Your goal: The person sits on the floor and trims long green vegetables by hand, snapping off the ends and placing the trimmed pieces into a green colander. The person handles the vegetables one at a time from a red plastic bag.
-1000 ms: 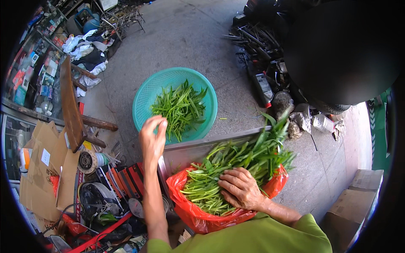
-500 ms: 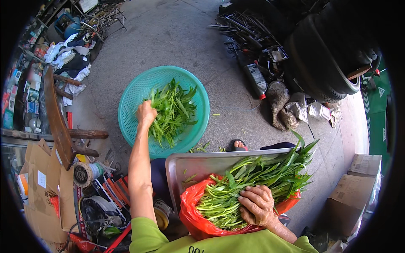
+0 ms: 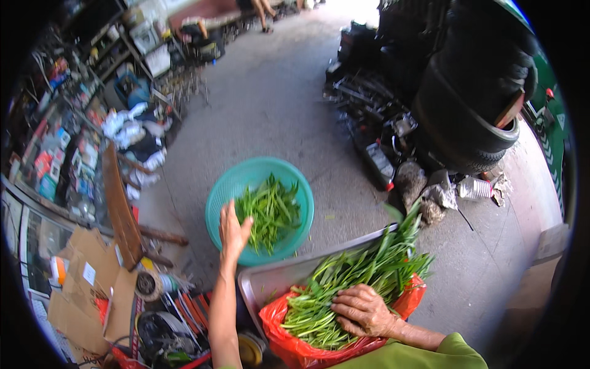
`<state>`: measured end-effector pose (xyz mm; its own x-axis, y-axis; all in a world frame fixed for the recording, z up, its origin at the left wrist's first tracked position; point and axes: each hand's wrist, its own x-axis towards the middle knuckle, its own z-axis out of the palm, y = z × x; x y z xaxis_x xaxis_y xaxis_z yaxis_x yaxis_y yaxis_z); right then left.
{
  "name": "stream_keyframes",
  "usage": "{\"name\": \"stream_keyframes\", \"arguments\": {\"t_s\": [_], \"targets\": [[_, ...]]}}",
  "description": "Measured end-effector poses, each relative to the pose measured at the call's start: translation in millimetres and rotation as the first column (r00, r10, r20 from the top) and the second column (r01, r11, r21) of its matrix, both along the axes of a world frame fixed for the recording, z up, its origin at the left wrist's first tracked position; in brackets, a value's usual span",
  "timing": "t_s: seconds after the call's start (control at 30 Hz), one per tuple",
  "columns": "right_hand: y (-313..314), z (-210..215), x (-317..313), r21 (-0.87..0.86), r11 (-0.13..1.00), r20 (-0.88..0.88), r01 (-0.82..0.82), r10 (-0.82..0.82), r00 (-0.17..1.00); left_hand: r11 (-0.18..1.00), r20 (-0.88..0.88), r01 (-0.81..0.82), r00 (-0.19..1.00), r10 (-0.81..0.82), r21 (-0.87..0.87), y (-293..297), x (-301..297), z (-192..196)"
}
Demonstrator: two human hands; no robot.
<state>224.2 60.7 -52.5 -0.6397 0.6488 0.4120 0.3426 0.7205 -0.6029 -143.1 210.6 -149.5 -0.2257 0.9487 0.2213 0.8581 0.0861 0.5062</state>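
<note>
A turquoise plastic basket stands on the floor ahead, with a loose heap of water spinach in it. My left hand is over its near left rim, fingers and thumb apart, beside the heap and holding nothing. Closer to me, a metal tray bears a red plastic bag, opened out under a big bunch of water spinach. Leaves point away to the right and stems lie toward me. On the stems is my right hand, its fingers bent over them; its thumb is hidden.
A wooden stool lies tipped at the left, above torn cardboard and a wire spool. Stacked tyres, a grey bottle and dirty cloths stand right. Cardboard boxes are at the right edge. Someone's legs show far off.
My left hand has let go of the greens in the basket and spread its fingers. My right hand stays on the bunch. The view has tilted up, showing more of the far floor.
</note>
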Motion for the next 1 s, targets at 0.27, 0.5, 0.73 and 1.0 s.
{"name": "stream_keyframes", "arguments": {"t_s": [0.27,0.5,0.73,1.0], "targets": [[-2.2,-18.0,2.2,0.072,0.985,-0.223,-0.16,0.172,0.96,0.972,0.108,0.164,0.983,-0.147,-0.167,-70.0,19.0,69.6],[-20.2,-16.6,10.5,0.104,0.975,-0.279,-0.194,0.216,0.936,0.946,0.163,0.22,0.969,-0.185,-0.236,-106.6,23.5,83.8],[-20.7,-30.2,14.4,0.129,0.971,-0.303,-0.201,0.231,0.925,0.916,0.251,0.207,0.96,-0.123,-0.343,-107.9,21.8,70.4],[-12.5,-25.6,10.5,0.09,0.985,-0.213,-0.15,0.166,0.963,0.918,0.235,0.243,0.956,-0.173,-0.314,-75.2,7.9,31.0]]}}
